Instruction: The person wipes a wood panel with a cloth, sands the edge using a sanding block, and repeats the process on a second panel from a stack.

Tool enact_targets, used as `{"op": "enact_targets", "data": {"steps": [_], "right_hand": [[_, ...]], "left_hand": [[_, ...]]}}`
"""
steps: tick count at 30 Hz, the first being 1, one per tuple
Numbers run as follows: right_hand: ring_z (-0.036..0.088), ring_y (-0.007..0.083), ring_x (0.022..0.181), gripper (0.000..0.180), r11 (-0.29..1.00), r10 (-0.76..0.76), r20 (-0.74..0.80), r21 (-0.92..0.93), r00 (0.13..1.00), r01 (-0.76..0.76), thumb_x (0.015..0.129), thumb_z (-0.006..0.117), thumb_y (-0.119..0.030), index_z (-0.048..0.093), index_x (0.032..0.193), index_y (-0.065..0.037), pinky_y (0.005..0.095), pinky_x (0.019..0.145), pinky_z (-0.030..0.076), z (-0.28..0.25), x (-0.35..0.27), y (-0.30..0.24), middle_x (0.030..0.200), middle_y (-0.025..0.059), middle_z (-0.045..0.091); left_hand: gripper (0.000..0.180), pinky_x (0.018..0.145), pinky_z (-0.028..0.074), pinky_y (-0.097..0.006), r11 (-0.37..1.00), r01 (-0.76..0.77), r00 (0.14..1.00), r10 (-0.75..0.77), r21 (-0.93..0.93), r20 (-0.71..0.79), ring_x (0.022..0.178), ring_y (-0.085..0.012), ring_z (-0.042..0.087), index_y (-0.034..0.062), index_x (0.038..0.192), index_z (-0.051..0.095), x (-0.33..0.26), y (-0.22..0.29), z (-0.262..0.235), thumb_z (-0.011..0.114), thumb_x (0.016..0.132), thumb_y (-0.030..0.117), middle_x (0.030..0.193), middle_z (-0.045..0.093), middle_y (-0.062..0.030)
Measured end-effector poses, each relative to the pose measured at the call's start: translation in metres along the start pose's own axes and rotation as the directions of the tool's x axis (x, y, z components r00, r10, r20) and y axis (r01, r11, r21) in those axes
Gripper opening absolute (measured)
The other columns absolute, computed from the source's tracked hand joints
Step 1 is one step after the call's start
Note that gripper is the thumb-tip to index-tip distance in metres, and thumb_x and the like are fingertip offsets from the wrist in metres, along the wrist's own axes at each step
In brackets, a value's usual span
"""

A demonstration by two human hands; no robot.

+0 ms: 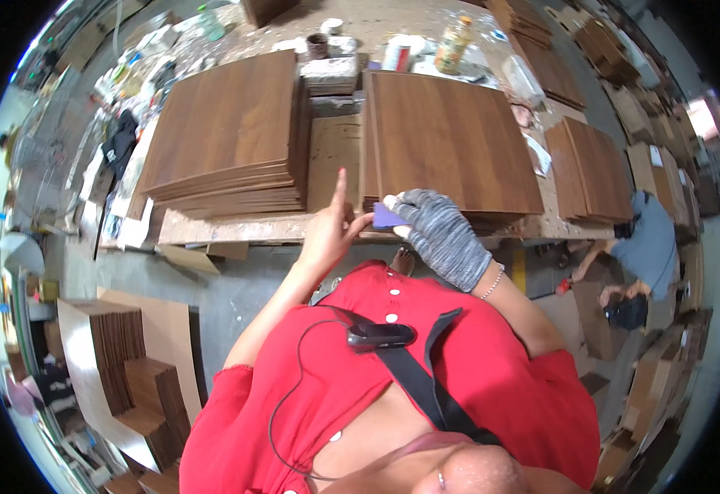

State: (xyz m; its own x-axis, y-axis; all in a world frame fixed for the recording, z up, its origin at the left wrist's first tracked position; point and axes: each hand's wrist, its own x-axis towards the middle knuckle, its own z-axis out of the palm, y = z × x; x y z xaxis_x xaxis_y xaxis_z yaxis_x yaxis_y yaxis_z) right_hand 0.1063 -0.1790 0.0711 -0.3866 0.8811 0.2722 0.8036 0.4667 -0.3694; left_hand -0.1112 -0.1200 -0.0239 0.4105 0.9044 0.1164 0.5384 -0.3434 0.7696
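My right hand (446,235), in a grey knitted glove with bare fingertips, is closed on a small flat purple piece (388,216); I cannot tell if it is a cloth or a pad. Bare, my left hand (331,230) has its index finger stretched toward the table. Its thumb reaches the purple piece's left edge, while the other fingers are partly curled. Both hands are at the table's front edge. Beyond them lie two stacks of brown wood-grain panels, a left stack (224,123) and a right stack (451,136), with a gap between.
Bottles, a white-and-red can (397,53) and a dark cup (317,46) stand behind the stacks. More panels (588,169) lie at the table's right. Panel stacks (121,354) stand at lower left. Another person (652,247) bends down at the right, near cardboard boxes.
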Motion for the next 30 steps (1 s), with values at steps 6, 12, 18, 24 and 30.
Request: {"op": "enact_targets", "data": {"steps": [6,12,18,24,30], "right_hand": [[0.058,0.0326,0.117,0.044,0.92,0.065,-0.018,0.389,0.998,-0.053,0.09,0.069,-0.016,0.062,0.132,-0.006,0.0417,0.106,0.044,-0.007,-0.028,0.01,0.121,0.0155,0.064],[0.061,0.0234,0.116,0.044,0.777,0.521,-0.452,0.601,0.724,-0.184,0.094,0.069,-0.023,0.061,0.133,-0.006,0.0366,0.103,0.048,-0.026,-0.071,0.043,0.125,0.0107,0.065],[0.06,0.0136,0.106,0.038,0.587,0.809,-0.582,0.806,-0.081,0.077,0.098,0.061,-0.023,0.063,0.129,0.0,0.0322,0.096,0.048,-0.047,-0.126,0.181,0.12,0.0045,0.065],[0.059,0.0221,0.099,0.039,0.587,0.772,-0.604,0.797,-0.198,-0.141,0.094,0.067,-0.023,0.063,0.124,0.0,0.0352,0.092,0.048,-0.007,-0.155,0.339,0.113,0.0077,0.065],[0.061,0.0387,0.104,0.044,0.381,0.705,-0.708,0.429,-0.043,-0.819,0.086,0.071,-0.023,0.063,0.123,-0.001,0.0459,0.096,0.048,0.024,-0.134,0.437,0.117,0.0246,0.062]], "left_hand": [[0.094,0.051,0.038,-0.026,0.997,0.032,0.998,-0.029,-0.064,0.05,0.055,-0.0073,0.042,0.0125,0.161,0.02,0.006,-0.001,-0.011,0.079,0.087,0.017,0.062,0.051,-0.0018],[0.06,0.057,0.041,-0.021,0.934,0.115,0.993,-0.103,-0.337,0.051,0.064,-0.0051,0.05,0.0055,0.15,0.044,0.021,0.005,-0.022,0.069,0.095,0.011,0.073,0.054,0.0014],[0.042,0.059,0.043,-0.021,0.828,-0.1,0.954,-0.077,-0.552,-0.289,0.058,-0.0059,0.053,-0.0052,0.113,0.07,0.033,0.028,-0.041,0.043,0.108,0.028,0.067,0.058,0.0004],[0.062,0.057,0.038,-0.025,0.866,-0.084,0.918,-0.126,-0.494,-0.377,0.055,-0.0086,0.051,-0.0032,0.099,0.073,0.054,0.063,-0.041,0.033,0.11,0.042,0.06,0.055,-0.0012],[0.074,0.061,0.044,-0.028,0.911,-0.037,0.944,-0.102,-0.411,-0.313,0.057,-0.0126,0.056,-0.0044,0.093,0.074,0.061,0.087,-0.034,0.026,0.108,0.05,0.061,0.059,-0.0054]]}}
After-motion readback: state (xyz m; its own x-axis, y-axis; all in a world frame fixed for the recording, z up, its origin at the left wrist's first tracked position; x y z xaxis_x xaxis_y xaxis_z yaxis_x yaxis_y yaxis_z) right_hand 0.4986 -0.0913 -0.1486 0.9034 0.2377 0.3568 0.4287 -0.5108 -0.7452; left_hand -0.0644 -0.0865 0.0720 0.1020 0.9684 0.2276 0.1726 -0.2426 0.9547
